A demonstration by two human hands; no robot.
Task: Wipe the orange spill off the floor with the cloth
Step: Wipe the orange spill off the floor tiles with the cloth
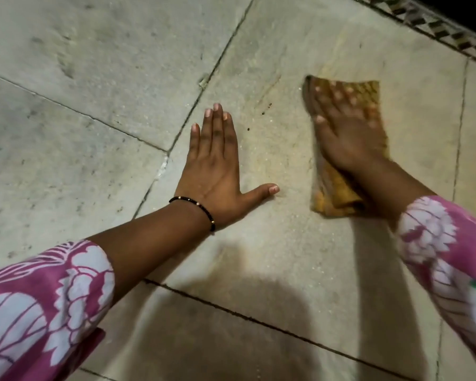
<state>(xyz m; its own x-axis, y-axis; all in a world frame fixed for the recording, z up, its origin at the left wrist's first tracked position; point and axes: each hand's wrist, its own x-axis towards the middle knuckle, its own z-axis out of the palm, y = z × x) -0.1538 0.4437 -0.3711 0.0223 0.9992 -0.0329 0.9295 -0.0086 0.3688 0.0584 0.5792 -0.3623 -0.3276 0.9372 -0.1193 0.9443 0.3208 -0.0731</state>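
Cloth (368,94): orange-yellow, folded to a long strip, flat on the floor (94,50), running from near the wrist toward the far patterned border; far end squared, near end a thick fold. Blurred. Mid part hidden under a flat palm.

Spill (338,50): faint orange-yellow smear on pale stone tile, beyond the cloth's far end; a few dark specks left of the cloth.

The right hand (346,127) at centre right is smeared by motion blur, its fingers doubled, and hides the middle of the cloth (338,193), while both patterned sleeves (39,303) are cut off by the lower frame edges and the upper right corner is black.
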